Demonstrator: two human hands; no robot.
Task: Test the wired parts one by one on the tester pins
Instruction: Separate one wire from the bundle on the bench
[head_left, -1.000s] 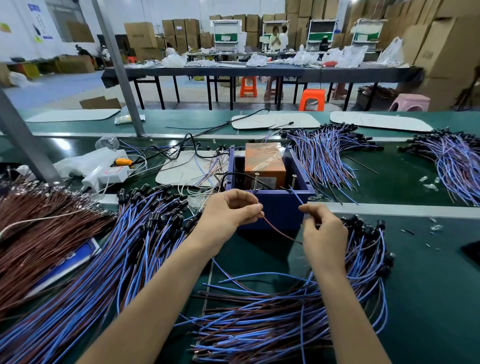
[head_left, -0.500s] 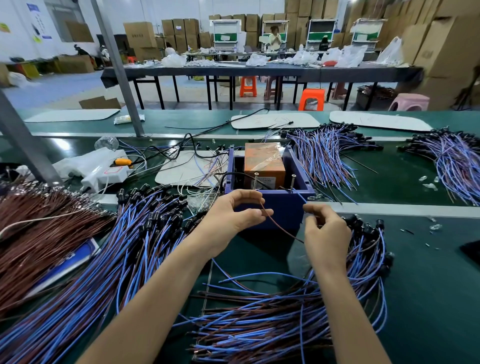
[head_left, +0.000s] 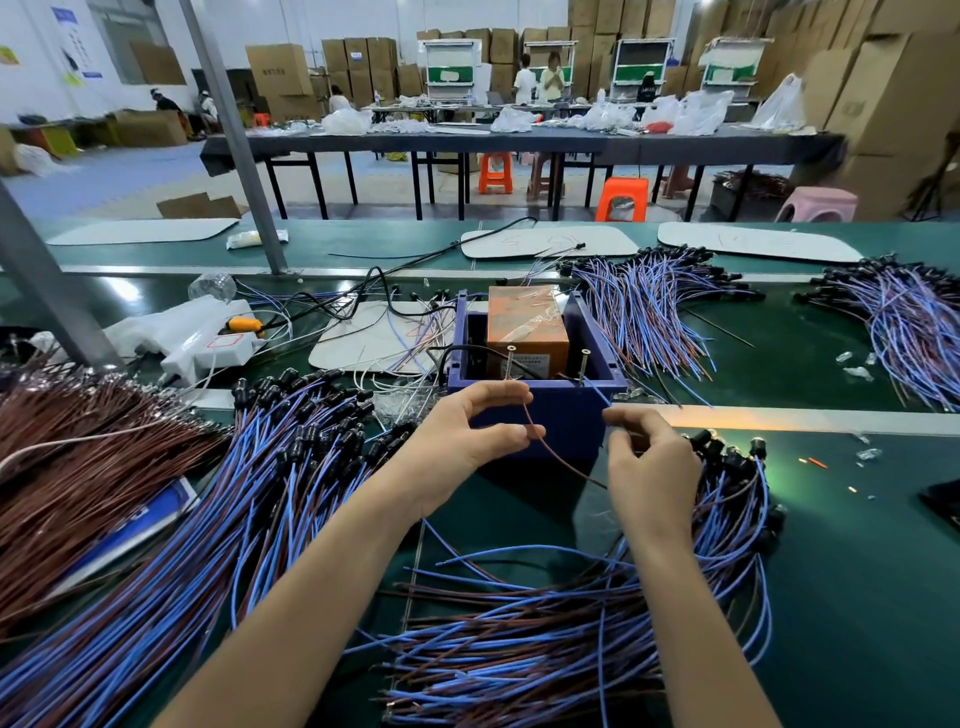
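Note:
A dark blue tester box (head_left: 563, 415) stands mid-belt with an orange battery block (head_left: 524, 322) inside and two upright screw pins, left pin (head_left: 510, 362) and right pin (head_left: 584, 365), at its near rim. My left hand (head_left: 467, 441) pinches the brown wire (head_left: 550, 449) of one wired part just below the left pin. My right hand (head_left: 647, 462) pinches that part's other wire in front of the box's right corner; the part's black end is hidden behind it. Under my right hand lies a pile of blue-and-brown wired parts (head_left: 597, 639).
A big heap of wired parts (head_left: 218, 519) lies left, brown wires (head_left: 67, 467) further left. More bundles lie behind the box (head_left: 649, 312) and far right (head_left: 904, 322). A white power strip (head_left: 208, 348), cables and a metal post (head_left: 228, 130) stand at the back left.
My left hand has opened its grip slightly and raised the brown wire's end towards the left pin. My right hand has stayed close to the box's right corner.

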